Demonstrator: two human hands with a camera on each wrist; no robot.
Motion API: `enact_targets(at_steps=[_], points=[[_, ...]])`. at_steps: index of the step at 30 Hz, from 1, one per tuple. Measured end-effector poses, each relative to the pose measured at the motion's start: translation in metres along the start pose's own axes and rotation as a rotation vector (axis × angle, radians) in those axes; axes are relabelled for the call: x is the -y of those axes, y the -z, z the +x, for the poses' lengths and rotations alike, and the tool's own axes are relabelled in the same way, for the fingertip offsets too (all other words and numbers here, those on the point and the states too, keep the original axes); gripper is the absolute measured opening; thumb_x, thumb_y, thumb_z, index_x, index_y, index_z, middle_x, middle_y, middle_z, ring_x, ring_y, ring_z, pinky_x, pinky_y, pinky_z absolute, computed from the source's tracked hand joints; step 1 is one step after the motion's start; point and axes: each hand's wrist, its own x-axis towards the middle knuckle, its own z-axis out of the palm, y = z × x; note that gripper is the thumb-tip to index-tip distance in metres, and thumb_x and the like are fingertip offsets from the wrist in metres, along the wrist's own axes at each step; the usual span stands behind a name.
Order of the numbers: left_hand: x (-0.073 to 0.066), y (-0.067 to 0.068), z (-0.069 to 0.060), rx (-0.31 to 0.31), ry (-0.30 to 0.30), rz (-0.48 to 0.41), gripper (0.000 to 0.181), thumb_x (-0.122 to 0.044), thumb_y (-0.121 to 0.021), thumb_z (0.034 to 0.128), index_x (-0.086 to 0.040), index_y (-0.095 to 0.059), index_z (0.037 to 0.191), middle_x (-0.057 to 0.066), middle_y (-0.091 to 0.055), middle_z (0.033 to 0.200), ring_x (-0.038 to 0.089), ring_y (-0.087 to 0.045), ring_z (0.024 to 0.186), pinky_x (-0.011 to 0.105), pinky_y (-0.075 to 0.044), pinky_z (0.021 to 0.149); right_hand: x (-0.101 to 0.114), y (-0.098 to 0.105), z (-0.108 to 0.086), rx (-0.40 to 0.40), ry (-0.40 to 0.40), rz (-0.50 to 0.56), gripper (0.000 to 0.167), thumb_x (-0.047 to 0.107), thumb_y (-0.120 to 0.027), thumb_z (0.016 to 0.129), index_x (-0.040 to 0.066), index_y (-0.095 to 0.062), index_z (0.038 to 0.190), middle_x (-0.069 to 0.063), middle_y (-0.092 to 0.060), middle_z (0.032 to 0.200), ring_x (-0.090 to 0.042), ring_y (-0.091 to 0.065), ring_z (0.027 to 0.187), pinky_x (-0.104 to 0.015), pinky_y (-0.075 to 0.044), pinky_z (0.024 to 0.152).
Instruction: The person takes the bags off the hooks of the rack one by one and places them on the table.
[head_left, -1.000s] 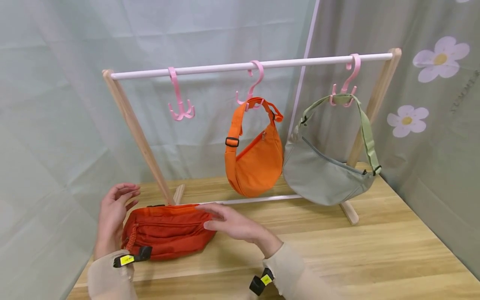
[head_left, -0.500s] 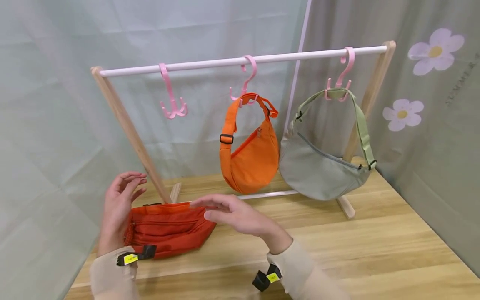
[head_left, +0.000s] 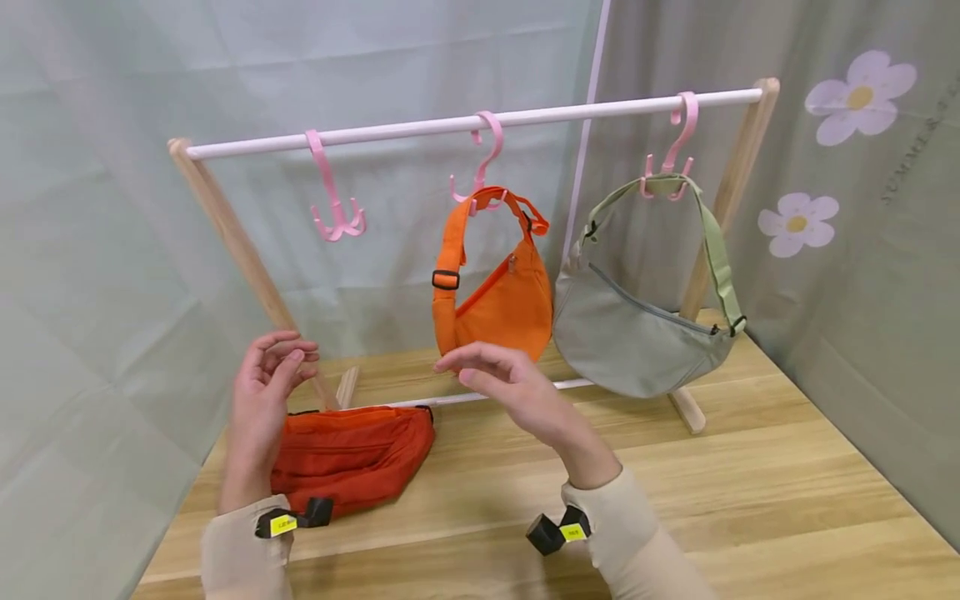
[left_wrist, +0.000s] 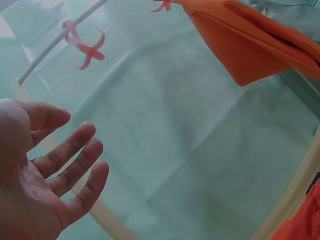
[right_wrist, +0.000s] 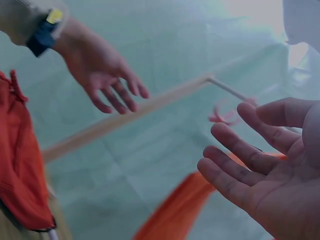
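Observation:
My left hand (head_left: 262, 392) is raised over the left end of a red waist bag (head_left: 345, 458), its fingers loosely bent around nothing. The red bag lies on the table and is partly covered by that hand and wrist. My right hand (head_left: 525, 396) hovers in front of an orange crossbody bag (head_left: 502, 308), overlapping its lower edge in the head view; its fingers are relaxed and hold nothing. The orange bag hangs by its strap from the middle pink hook (head_left: 490, 154). Both wrist views show the palms bare, the left hand (left_wrist: 55, 170) and the right hand (right_wrist: 270, 165).
A rack with a white rail (head_left: 405, 131) and wooden legs stands on the wooden table (head_left: 750, 475). The left pink hook (head_left: 333, 200) carries no bag. A grey-green bag (head_left: 637, 333) hangs from the right pink hook (head_left: 682, 137). Curtains (head_left: 112, 250) surround the table.
My right hand has moved up and right, away from the red waist bag. The left hand has risen and shifted right. The red bag stays on the table.

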Motion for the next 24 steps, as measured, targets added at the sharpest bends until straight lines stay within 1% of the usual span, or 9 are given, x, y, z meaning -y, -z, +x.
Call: enact_targets(at_steps=[3, 6, 10, 11, 13, 18, 21, 24], points=[[0.002, -0.003, -0.002, 0.011, 0.001, 0.013, 0.027, -0.010, -0.058, 0.1068, -0.005, -0.058, 0.134, 0.004, -0.069, 0.113, 0.016, -0.068, 0.099, 0.022, -0.057, 0.088, 0.002, 0.010, -0.003, -0.059, 0.017, 0.000, 0.025, 0.008, -0.055, 0.107, 0.001, -0.068, 0.127, -0.013, -0.069, 0.128, -0.033, -0.060, 0.125, -0.047, -0.044, 0.111], [0.001, -0.007, -0.003, 0.013, -0.002, 0.017, 0.029, -0.010, -0.058, 0.1069, -0.001, -0.056, 0.134, 0.004, -0.069, 0.113, 0.017, -0.067, 0.101, 0.022, -0.057, 0.088, 0.004, 0.018, -0.006, -0.101, 0.021, -0.024, 0.024, 0.010, -0.055, 0.107, 0.004, -0.070, 0.125, -0.017, -0.069, 0.127, -0.040, -0.058, 0.126, -0.046, -0.043, 0.110], [-0.001, -0.012, -0.003, 0.002, -0.010, -0.003, 0.032, -0.009, -0.058, 0.1066, 0.006, -0.054, 0.134, 0.005, -0.069, 0.111, 0.019, -0.067, 0.101, 0.022, -0.057, 0.087, 0.005, 0.026, -0.009, -0.151, 0.030, -0.036, 0.023, 0.009, -0.056, 0.106, 0.002, -0.070, 0.123, -0.020, -0.068, 0.125, -0.045, -0.058, 0.123, -0.056, -0.044, 0.107], [-0.001, -0.014, -0.003, 0.000, -0.013, -0.007, 0.032, -0.009, -0.058, 0.1065, 0.007, -0.054, 0.134, 0.005, -0.070, 0.111, 0.019, -0.067, 0.101, 0.022, -0.057, 0.087, 0.006, 0.028, -0.009, -0.164, 0.034, -0.032, 0.023, 0.008, -0.056, 0.106, 0.001, -0.070, 0.123, -0.019, -0.069, 0.124, -0.046, -0.057, 0.122, -0.056, -0.045, 0.106], [-0.002, -0.016, -0.004, -0.005, -0.022, -0.019, 0.030, -0.009, -0.059, 0.1062, 0.007, -0.056, 0.132, 0.006, -0.071, 0.110, 0.019, -0.067, 0.101, 0.023, -0.057, 0.087, 0.007, 0.031, -0.010, -0.186, 0.040, -0.016, 0.022, 0.007, -0.055, 0.106, -0.001, -0.069, 0.121, -0.017, -0.069, 0.122, -0.044, -0.060, 0.119, -0.057, -0.047, 0.104], [-0.003, -0.022, -0.006, -0.021, -0.077, -0.098, 0.022, -0.004, -0.058, 0.1057, 0.007, -0.061, 0.125, 0.007, -0.072, 0.105, 0.020, -0.068, 0.096, 0.024, -0.058, 0.085, 0.009, 0.034, -0.011, -0.220, 0.050, 0.007, 0.022, 0.006, -0.054, 0.106, -0.004, -0.068, 0.120, -0.014, -0.070, 0.120, -0.032, -0.066, 0.112, -0.047, -0.052, 0.102], [-0.005, -0.028, -0.006, -0.020, -0.117, -0.118, 0.020, -0.003, -0.057, 0.1058, 0.007, -0.062, 0.122, 0.007, -0.073, 0.103, 0.020, -0.068, 0.094, 0.025, -0.057, 0.085, 0.010, 0.036, -0.012, -0.248, 0.077, 0.010, 0.021, 0.006, -0.054, 0.107, -0.005, -0.068, 0.118, -0.014, -0.071, 0.117, -0.032, -0.067, 0.110, -0.043, -0.053, 0.101], [-0.009, -0.035, -0.007, -0.002, -0.135, -0.103, 0.019, -0.002, -0.057, 0.1058, 0.007, -0.063, 0.121, 0.007, -0.073, 0.103, 0.020, -0.068, 0.094, 0.025, -0.057, 0.085, 0.012, 0.038, -0.013, -0.278, 0.110, 0.027, 0.021, 0.005, -0.053, 0.106, -0.007, -0.067, 0.118, -0.013, -0.071, 0.115, -0.034, -0.067, 0.109, -0.043, -0.052, 0.103]])
